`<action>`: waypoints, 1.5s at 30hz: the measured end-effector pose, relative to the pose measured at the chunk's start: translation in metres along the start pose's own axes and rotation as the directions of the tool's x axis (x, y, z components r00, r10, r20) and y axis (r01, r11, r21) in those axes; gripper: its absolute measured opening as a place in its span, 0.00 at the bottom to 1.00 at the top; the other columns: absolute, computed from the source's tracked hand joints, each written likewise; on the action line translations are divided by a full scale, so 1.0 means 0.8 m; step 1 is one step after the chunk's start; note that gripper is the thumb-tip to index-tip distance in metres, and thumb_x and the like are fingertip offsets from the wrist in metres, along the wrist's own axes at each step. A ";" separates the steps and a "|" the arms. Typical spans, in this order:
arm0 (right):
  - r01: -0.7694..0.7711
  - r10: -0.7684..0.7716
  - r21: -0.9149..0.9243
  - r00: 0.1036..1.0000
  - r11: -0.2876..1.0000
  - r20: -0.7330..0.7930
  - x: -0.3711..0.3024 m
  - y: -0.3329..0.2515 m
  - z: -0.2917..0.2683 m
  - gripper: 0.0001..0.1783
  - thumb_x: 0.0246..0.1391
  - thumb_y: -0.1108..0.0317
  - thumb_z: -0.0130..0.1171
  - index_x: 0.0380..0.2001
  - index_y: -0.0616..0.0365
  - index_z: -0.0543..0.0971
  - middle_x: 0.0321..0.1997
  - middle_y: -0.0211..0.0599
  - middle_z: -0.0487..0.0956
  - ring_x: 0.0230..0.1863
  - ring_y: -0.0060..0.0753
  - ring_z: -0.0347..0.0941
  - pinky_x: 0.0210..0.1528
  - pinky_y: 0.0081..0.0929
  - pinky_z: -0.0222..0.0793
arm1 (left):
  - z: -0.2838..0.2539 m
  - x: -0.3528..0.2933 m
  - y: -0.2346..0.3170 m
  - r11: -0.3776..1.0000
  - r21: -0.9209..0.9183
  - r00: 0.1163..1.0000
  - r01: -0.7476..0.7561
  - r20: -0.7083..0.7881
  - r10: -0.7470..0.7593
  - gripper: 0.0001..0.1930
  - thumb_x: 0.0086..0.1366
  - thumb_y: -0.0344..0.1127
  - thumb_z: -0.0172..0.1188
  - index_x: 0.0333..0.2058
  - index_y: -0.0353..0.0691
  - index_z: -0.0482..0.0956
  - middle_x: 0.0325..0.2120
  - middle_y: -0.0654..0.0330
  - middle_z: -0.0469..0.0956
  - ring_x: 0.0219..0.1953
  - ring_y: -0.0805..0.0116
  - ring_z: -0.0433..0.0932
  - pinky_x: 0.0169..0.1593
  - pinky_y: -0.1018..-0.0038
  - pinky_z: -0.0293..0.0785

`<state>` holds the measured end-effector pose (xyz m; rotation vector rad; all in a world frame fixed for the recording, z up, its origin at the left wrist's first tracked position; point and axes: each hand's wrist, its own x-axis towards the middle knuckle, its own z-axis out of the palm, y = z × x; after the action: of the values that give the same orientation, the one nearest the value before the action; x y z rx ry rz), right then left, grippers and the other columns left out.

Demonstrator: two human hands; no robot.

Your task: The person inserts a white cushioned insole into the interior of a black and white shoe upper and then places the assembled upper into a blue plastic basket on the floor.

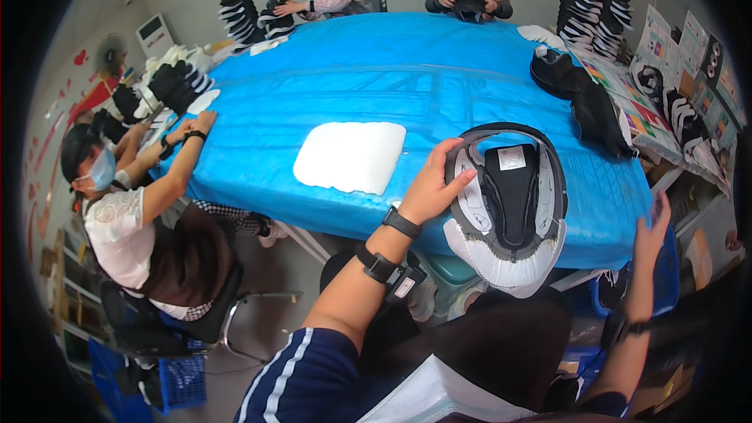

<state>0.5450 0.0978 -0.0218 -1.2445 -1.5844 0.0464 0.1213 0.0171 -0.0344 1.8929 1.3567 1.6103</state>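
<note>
My left hand [435, 182] grips the left edge of a shoe upper [515, 196], thumb on the near side and the other fingers partly behind the rim. The upper has a dark grey collar, white inner sides, a black mesh tongue with a white label, and a pale, gathered toe end pointing toward me. It is tilted up at the table's near edge. My right hand [653, 227] is off to the right, apart from the upper, slightly blurred, with its fingers stretched out and nothing in them.
A white sheet-like pad [350, 157] lies on the blue-covered table [376, 70]. Black uppers [583, 98] lie at the right edge, with stacked uppers [589, 16] behind. One co-worker [129, 219] sits at left, two others across. Blue crates [182, 380] stand on the floor.
</note>
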 end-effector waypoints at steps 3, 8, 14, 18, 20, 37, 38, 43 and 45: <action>0.021 -0.012 -0.385 1.000 0.923 0.028 0.093 0.049 0.022 0.40 0.37 0.78 0.54 0.57 0.59 0.53 0.60 0.49 0.54 0.60 0.49 0.50 0.58 0.36 0.51 | 0.006 0.006 0.000 1.000 0.000 1.000 -0.020 -0.011 0.020 0.28 0.56 0.40 0.56 0.51 0.37 0.55 0.44 0.49 0.66 0.47 0.61 0.66 0.50 0.71 0.61; -0.091 0.161 -0.654 0.986 0.751 0.048 0.132 0.098 0.060 0.44 0.31 0.71 0.57 0.56 0.64 0.52 0.61 0.51 0.52 0.62 0.47 0.48 0.59 0.33 0.50 | 0.008 0.004 0.004 1.000 -0.004 0.999 -0.004 -0.032 0.004 0.28 0.55 0.41 0.57 0.50 0.38 0.57 0.43 0.49 0.67 0.46 0.59 0.68 0.49 0.71 0.62; -0.113 0.245 -0.537 0.952 0.836 0.182 0.117 0.131 0.148 0.43 0.34 0.73 0.52 0.57 0.65 0.50 0.62 0.52 0.48 0.63 0.46 0.46 0.61 0.30 0.47 | 0.014 0.004 0.005 0.999 0.012 0.998 -0.053 -0.045 0.053 0.28 0.55 0.42 0.57 0.51 0.39 0.57 0.45 0.50 0.65 0.48 0.58 0.66 0.50 0.71 0.61; -0.228 0.306 -0.429 0.944 0.874 0.121 0.118 0.108 0.182 0.36 0.36 0.76 0.49 0.54 0.67 0.56 0.61 0.55 0.49 0.62 0.50 0.46 0.61 0.31 0.45 | 0.005 -0.001 0.006 1.000 -0.009 0.999 -0.012 -0.047 0.012 0.28 0.55 0.42 0.57 0.51 0.39 0.57 0.46 0.50 0.65 0.48 0.57 0.66 0.50 0.71 0.61; -0.097 0.108 -0.510 0.994 0.854 -0.009 0.142 0.178 0.169 0.35 0.37 0.77 0.52 0.54 0.66 0.57 0.60 0.55 0.51 0.61 0.52 0.47 0.61 0.32 0.46 | 0.013 0.007 0.010 0.999 0.008 0.999 -0.042 -0.026 0.043 0.28 0.55 0.42 0.57 0.51 0.38 0.57 0.46 0.49 0.64 0.49 0.56 0.65 0.51 0.70 0.61; -0.146 0.145 -0.773 0.987 0.617 -0.071 0.133 0.097 0.143 0.19 0.49 0.64 0.47 0.45 0.56 0.64 0.45 0.57 0.69 0.50 0.59 0.61 0.51 0.40 0.58 | 0.008 0.003 0.012 1.000 -0.030 1.000 -0.005 -0.026 0.004 0.29 0.55 0.44 0.56 0.51 0.39 0.57 0.47 0.48 0.62 0.50 0.54 0.64 0.51 0.69 0.61; -0.306 0.228 -0.631 0.952 0.713 -0.205 0.136 0.099 0.141 0.18 0.49 0.62 0.46 0.44 0.57 0.64 0.42 0.56 0.71 0.47 0.60 0.63 0.48 0.42 0.60 | 0.009 0.003 0.012 0.999 -0.034 1.000 -0.005 -0.028 0.004 0.29 0.55 0.44 0.56 0.51 0.39 0.57 0.47 0.48 0.62 0.50 0.54 0.64 0.51 0.69 0.61; -0.486 0.409 0.056 0.661 0.872 -0.629 0.171 0.069 0.112 0.21 0.51 0.57 0.46 0.38 0.66 0.64 0.37 0.61 0.71 0.38 0.60 0.67 0.39 0.45 0.63 | 0.012 0.007 0.014 0.998 -0.064 0.999 -0.029 -0.027 0.028 0.28 0.55 0.43 0.56 0.51 0.40 0.57 0.47 0.48 0.63 0.49 0.54 0.65 0.51 0.69 0.62; -0.487 0.503 0.232 0.552 0.842 -0.665 0.192 0.056 0.097 0.20 0.50 0.59 0.48 0.38 0.65 0.64 0.37 0.57 0.71 0.37 0.55 0.67 0.38 0.42 0.64 | 0.010 0.005 0.014 0.997 -0.069 0.999 -0.031 -0.034 0.029 0.28 0.55 0.43 0.56 0.51 0.40 0.57 0.47 0.48 0.63 0.48 0.54 0.65 0.50 0.69 0.62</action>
<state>0.5361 0.2689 0.0251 -1.4321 -0.5194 -0.0545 0.1330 0.0172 -0.0264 1.8622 1.2736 1.6884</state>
